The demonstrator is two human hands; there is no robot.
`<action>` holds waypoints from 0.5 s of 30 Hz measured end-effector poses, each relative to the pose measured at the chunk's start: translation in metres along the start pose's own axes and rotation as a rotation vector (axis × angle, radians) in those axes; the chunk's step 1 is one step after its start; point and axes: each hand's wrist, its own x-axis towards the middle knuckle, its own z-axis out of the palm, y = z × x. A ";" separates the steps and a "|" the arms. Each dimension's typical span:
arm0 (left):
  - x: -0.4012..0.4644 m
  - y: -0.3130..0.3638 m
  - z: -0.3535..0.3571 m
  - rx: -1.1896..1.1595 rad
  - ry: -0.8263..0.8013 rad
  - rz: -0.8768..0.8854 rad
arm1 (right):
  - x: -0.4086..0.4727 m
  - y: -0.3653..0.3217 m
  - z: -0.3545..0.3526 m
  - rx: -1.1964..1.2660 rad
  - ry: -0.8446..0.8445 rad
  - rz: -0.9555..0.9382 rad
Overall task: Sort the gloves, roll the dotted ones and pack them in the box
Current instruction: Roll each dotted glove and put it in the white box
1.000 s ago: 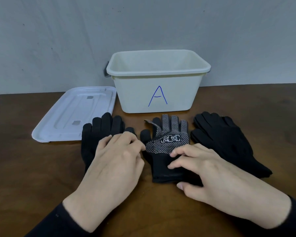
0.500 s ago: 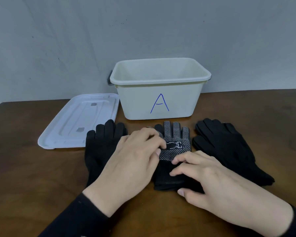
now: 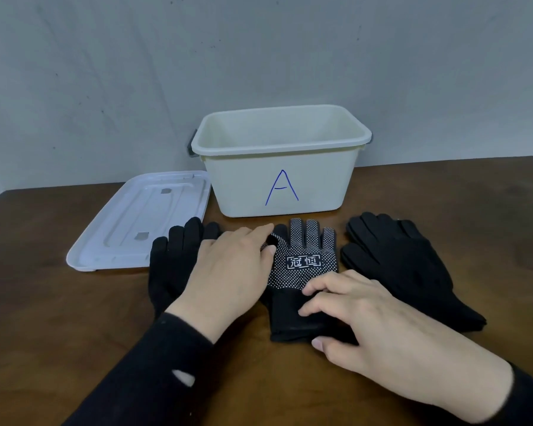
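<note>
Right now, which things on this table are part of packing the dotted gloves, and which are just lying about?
Part of the job:
dotted glove, under the left hand and right hand
box marked A
plain black glove
black glove pile

Lying about:
white lid

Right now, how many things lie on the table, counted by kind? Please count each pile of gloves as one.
Dotted glove pile: 1
Plain black glove piles: 2 (left, right)
Box marked A: 1
White lid: 1
Total: 5
</note>
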 end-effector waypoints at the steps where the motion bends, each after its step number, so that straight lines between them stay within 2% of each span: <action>1: 0.003 0.003 0.003 0.030 -0.025 0.011 | 0.000 0.000 0.000 0.005 -0.003 0.002; 7: 0.013 0.007 0.008 -0.056 -0.065 0.098 | 0.001 0.002 0.002 0.016 -0.002 0.006; 9: 0.014 0.003 0.011 -0.115 -0.076 0.055 | 0.001 0.003 0.002 0.015 -0.002 0.006; 10: 0.016 0.000 0.013 -0.125 -0.043 0.019 | 0.000 0.003 0.002 0.017 -0.002 0.007; 12: 0.017 -0.005 0.013 -0.131 0.134 0.002 | 0.000 0.003 0.002 0.023 -0.010 0.010; 13: 0.017 -0.006 0.011 -0.148 0.198 0.051 | 0.000 0.004 0.002 0.024 -0.011 0.007; 15: 0.012 -0.004 0.006 -0.171 0.188 0.231 | 0.000 0.005 0.001 0.018 -0.008 -0.001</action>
